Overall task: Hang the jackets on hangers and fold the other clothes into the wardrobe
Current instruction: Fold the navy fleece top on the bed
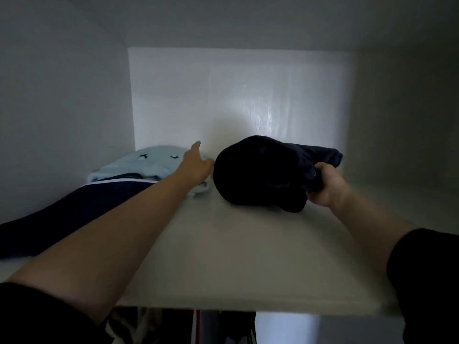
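Dark bundle: soft rounded lump of cloth on smooth white shelf, centre-right of frame. Right hand grips bundle's right end, fingers curled tight into fabric. Left hand holds nothing, fingers straight, stretched over pale blue fleecy garment at centre-left, hand's edge against bundle. Navy garment with white stripe lies flat at left. Hanging clothes dim below shelf, bottom centre.

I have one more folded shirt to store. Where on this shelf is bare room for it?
Bare: the front of the shelf, on the near side of the dark bundle; also a narrow strip between that bundle and the right wall. Crowded: the left, where the light blue garment and the navy striped garment lie.
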